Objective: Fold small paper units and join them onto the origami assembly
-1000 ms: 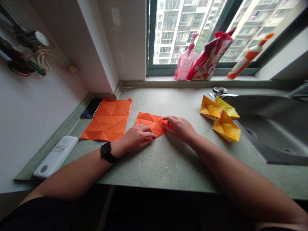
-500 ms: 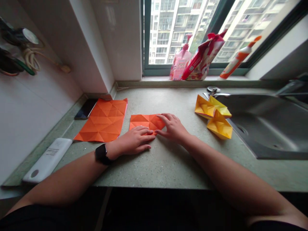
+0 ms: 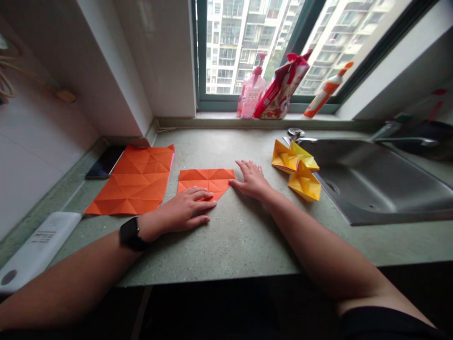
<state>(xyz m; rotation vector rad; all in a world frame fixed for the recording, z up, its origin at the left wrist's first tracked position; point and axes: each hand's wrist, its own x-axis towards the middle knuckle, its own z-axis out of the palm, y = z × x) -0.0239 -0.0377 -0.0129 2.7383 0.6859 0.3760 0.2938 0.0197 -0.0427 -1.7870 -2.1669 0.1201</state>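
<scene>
A creased sheet of orange origami paper (image 3: 208, 177) lies on the counter in front of me, its lower right corner cut off by a slanting folded edge. My left hand (image 3: 187, 205) rests flat over its lower left part with the fingers stretched out, hiding that corner. At the paper's right side is my right hand (image 3: 249, 179), fingers spread, its thumb tip at the right edge. Farther left lies a larger creased orange sheet (image 3: 138, 177), with a thin pink edge showing along its right side.
Yellow folded paper pieces (image 3: 306, 182) stand on the right beside the steel sink (image 3: 382, 174). A dark phone (image 3: 105, 162) and a white oblong device (image 3: 38, 248) lie at the left. Along the windowsill are a pink pump bottle (image 3: 251, 94), a red bag (image 3: 281, 89) and an orange-white bottle (image 3: 325, 94).
My right hand has lifted off the paper and moved to its right side, uncovering the slanted corner. My left hand stays on the paper. The whole view has shifted toward the right.
</scene>
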